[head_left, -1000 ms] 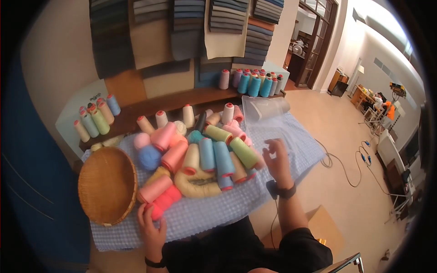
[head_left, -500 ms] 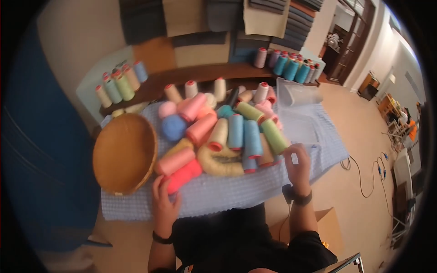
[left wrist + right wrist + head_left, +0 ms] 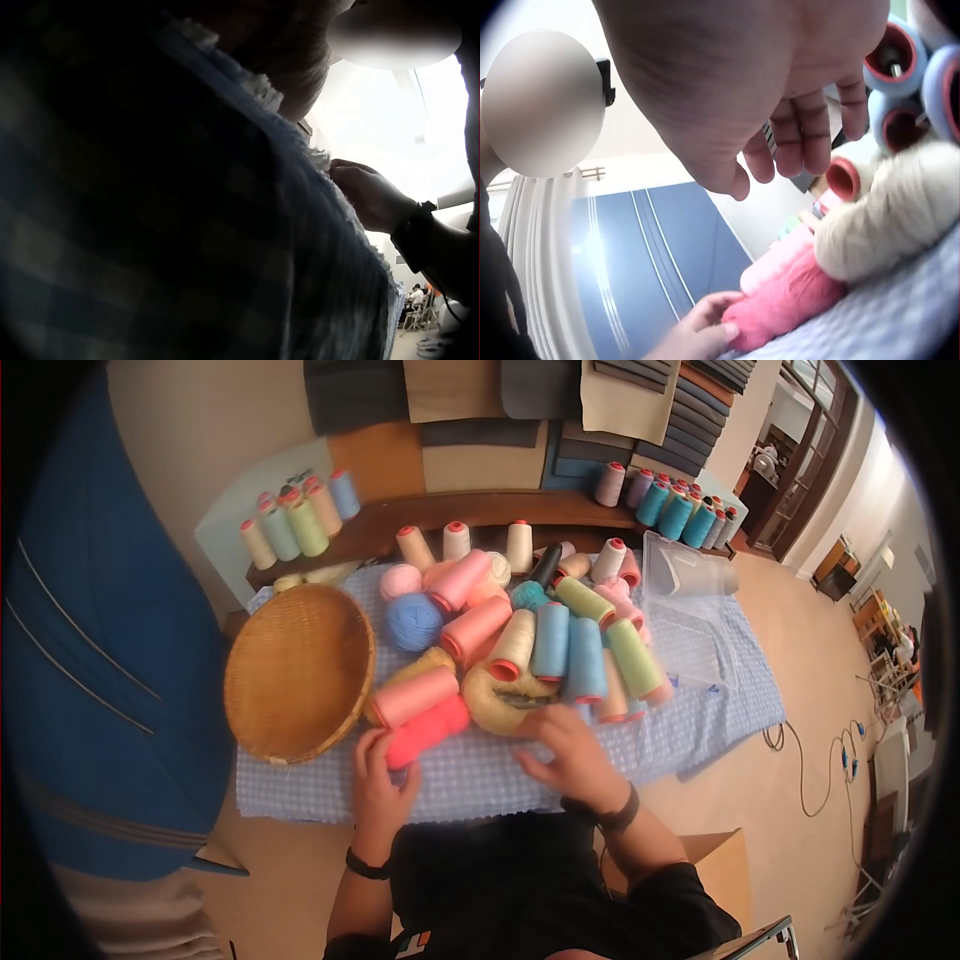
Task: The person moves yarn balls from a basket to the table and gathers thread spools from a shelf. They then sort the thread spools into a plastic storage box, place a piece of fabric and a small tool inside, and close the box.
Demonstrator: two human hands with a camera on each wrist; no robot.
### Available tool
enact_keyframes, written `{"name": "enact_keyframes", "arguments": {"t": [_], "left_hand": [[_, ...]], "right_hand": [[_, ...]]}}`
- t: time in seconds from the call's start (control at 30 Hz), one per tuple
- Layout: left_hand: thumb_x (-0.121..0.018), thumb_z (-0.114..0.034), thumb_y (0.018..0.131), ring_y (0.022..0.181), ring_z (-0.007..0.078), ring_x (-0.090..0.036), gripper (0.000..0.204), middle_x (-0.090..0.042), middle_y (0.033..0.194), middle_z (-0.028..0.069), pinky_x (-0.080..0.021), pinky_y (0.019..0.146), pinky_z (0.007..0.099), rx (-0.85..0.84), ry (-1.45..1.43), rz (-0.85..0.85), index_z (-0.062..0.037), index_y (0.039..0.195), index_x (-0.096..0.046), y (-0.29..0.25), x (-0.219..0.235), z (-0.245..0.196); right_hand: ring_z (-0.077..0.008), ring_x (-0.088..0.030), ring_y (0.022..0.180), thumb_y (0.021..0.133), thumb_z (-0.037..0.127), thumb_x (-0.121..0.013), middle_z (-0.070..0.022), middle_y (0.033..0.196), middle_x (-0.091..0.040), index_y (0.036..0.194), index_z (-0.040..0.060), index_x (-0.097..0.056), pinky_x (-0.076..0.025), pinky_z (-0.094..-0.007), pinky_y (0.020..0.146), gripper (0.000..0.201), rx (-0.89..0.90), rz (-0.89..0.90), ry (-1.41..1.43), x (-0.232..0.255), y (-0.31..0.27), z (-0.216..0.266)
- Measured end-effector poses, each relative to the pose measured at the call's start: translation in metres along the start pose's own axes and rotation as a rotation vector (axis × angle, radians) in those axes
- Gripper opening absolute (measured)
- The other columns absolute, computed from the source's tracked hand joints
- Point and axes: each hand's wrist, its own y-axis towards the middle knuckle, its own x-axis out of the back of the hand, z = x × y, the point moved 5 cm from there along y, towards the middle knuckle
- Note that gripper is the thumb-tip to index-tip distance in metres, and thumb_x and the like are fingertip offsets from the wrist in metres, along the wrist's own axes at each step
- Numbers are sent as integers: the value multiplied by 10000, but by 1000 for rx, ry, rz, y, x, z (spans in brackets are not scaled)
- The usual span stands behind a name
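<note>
My left hand (image 3: 383, 785) grips the near end of a bright pink yarn skein (image 3: 428, 732). In the right wrist view its fingers and thumb lie on either side of the skein's end. The skein lies against a pink thread cone (image 3: 415, 697). My right hand (image 3: 577, 760) hovers near the table's front, beside a cream yarn skein (image 3: 492, 705), fingers loosely bent and nothing in them. From the right wrist, the right hand's palm (image 3: 772, 82) shows above the cream skein. Cloth fills most of the left wrist view, hiding the left hand's hold there.
A round wicker basket (image 3: 300, 670) stands on the left of the checked tablecloth (image 3: 480, 780). Piled in the middle are several cones, among them a blue cone (image 3: 586, 660), and a blue yarn ball (image 3: 414, 622). A clear plastic box (image 3: 690, 630) lies at right. More cones line the back shelf.
My right hand has moved left from the right side of the cones to the front of the cream skein. My left hand stays at the pink skein. The head view has shifted.
</note>
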Motion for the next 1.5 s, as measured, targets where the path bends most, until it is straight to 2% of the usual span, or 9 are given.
{"name": "enact_keyframes", "arguments": {"t": [0.23,0.4,0.63,0.77,1.0,1.1,1.23,1.27,1.5], "left_hand": [[-815,-57,830,1226,426,-588,623,-539,1360,200,-509,1038,501,-7,24,9,-44,1405,-576,-2,-3,3],[-801,-44,837,1275,439,-561,616,-511,1399,215,-478,1079,514,-4,3,28,-41,1407,-568,-2,-4,2],[-794,-61,854,1238,462,-577,620,-517,1396,225,-495,1041,527,-19,36,27,-36,1424,-554,-2,-5,-3],[-772,-57,861,1270,458,-564,611,-513,1406,224,-478,1066,529,-1,29,40,-39,1429,-549,-3,-3,-3],[-763,-54,866,1283,458,-560,600,-515,1416,228,-473,1082,524,-20,26,30,-37,1428,-556,-3,-2,-4],[-763,-52,869,1270,456,-570,588,-519,1414,228,-486,1068,517,-5,6,27,-34,1422,-563,-2,-1,-6],[-760,-46,869,1259,443,-579,569,-525,1407,220,-497,1056,512,-45,-5,1,-30,1407,-575,-2,1,-6],[-757,-42,869,1258,439,-579,563,-528,1404,218,-496,1059,511,-47,-14,-9,-29,1402,-577,-3,2,-5],[-758,-57,870,1242,417,-591,506,-563,1368,201,-506,1045,496,-102,-85,-105,-37,1348,-592,-11,10,0]], "right_hand": [[-320,-631,1138,850,176,-818,-96,1194,-628,1219,111,-671,-489,-448,972,403,81,39,-77,-31,7,14],[-342,-603,1236,833,232,-829,-138,1343,-618,1380,40,-600,-485,-453,1027,623,-148,30,-153,-33,4,-12],[-286,-615,1187,825,333,-837,-94,1222,-650,1362,37,-622,-485,-427,981,649,-160,77,-303,-48,4,-21],[-275,-632,1142,845,312,-815,-84,1171,-666,1242,56,-664,-489,-416,945,496,-180,128,-347,-58,7,-30],[-440,-639,1032,930,207,-758,-217,1057,-655,1151,8,-634,-488,-526,912,322,-146,-3,135,-34,21,-30],[-428,-607,1053,944,188,-753,-207,1081,-634,1157,0,-630,-484,-508,932,310,-100,-101,228,-14,28,-22],[-402,-594,1226,991,167,-729,-216,1331,-606,1345,0,-610,-466,-459,1080,409,-179,-145,434,-8,24,-31],[-362,-585,1302,1019,171,-714,-208,1425,-577,1423,-12,-568,-449,-427,1126,467,-181,-114,445,-5,23,-31],[-208,-554,1352,1066,191,-664,-109,1510,-547,1541,-21,-471,-441,-371,1145,555,-179,-167,777,12,28,-24]]}}
